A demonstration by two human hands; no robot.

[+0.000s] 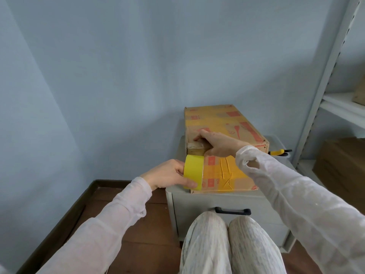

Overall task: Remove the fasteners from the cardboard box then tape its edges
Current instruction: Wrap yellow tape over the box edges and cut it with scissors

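A long cardboard box point(223, 123) with red print and yellow tape strips lies on a grey drawer cabinet point(227, 202). My left hand point(167, 176) grips a roll of yellow tape point(194, 172) at the box's near left corner. A short length of tape runs up from the roll onto the box's left edge. My right hand point(219, 144) rests on that corner, fingers laid over the top edge and thumb on the near face. Fasteners cannot be made out.
Yellow-handled pliers point(279, 152) lie on the cabinet behind the box's right end. A metal shelving unit point(325, 80) with brown cardboard stands at the right. Blue walls close in at left and behind. My knees point(227, 244) sit before the cabinet's drawer handle point(233, 211).
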